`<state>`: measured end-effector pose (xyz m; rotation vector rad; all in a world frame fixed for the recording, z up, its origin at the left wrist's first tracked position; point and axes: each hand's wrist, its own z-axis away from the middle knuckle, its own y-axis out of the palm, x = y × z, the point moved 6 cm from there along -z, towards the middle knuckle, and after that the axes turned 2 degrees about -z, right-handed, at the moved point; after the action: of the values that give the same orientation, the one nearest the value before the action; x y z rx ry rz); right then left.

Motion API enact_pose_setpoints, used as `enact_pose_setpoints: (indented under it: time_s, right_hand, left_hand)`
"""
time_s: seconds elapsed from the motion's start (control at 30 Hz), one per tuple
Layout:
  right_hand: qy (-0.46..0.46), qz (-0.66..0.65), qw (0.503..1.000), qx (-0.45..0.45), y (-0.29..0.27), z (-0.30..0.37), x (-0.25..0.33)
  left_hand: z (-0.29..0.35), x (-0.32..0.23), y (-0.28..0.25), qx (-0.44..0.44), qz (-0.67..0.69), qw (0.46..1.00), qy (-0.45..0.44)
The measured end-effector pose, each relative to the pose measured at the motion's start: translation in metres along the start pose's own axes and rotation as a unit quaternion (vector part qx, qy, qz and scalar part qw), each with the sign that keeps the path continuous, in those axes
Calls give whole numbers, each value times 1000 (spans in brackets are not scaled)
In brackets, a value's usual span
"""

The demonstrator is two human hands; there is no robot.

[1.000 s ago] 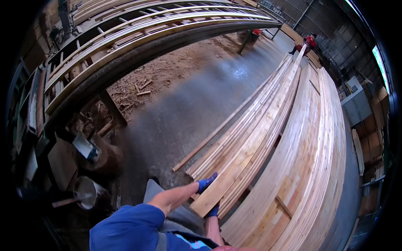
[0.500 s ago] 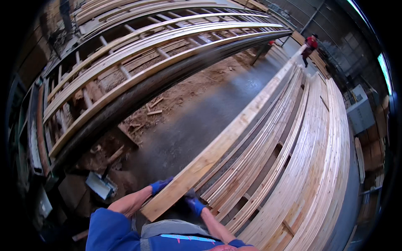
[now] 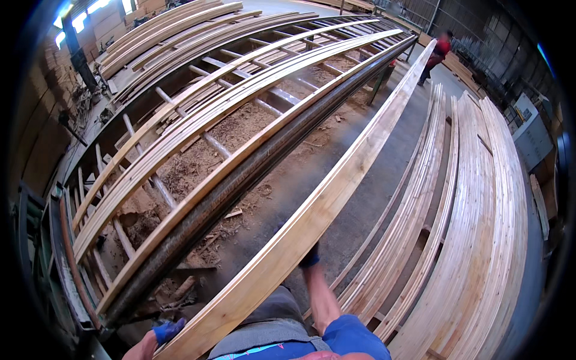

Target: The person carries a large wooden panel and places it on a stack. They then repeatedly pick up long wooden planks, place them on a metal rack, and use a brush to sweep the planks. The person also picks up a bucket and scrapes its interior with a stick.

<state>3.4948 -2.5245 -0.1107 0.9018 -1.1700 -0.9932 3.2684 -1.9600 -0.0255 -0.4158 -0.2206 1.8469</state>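
A long pale wooden board [image 3: 288,255] runs from my body to a co-worker in red [image 3: 439,51], whose hands are at its far end. My left hand [image 3: 169,331], in a blue glove, grips the board's left edge close to its near end. Farther along, my right hand [image 3: 309,257], also gloved, holds the right edge from below; its fingers are partly hidden under the wood. The board is raised off the floor and crosses in front of my waist.
On the left stands a long metal roller conveyor [image 3: 223,174] bearing several boards, with wood scraps and sawdust [image 3: 231,135] beneath it. Stacked boards [image 3: 474,222] lie low on the right. A grey cabinet [image 3: 533,135] stands beyond them. Concrete floor [image 3: 355,227] lies between.
The board has swung left, closer to the conveyor. My left hand has moved down and left with its near end; my right hand is farther up along it. The view has shifted too.
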Motion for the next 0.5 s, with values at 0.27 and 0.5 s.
enact_pose_setpoints:
  time_s: [0.27, 0.5]
  right_hand:
    - [-78, 165, 980, -80, 77, 8, -68]
    - [50, 360, 928, -85, 183, -35, -114]
  left_hand:
    - [49, -201, -168, 142, 47, 895, 420]
    - [134, -94, -273, -94, 354, 921, 134]
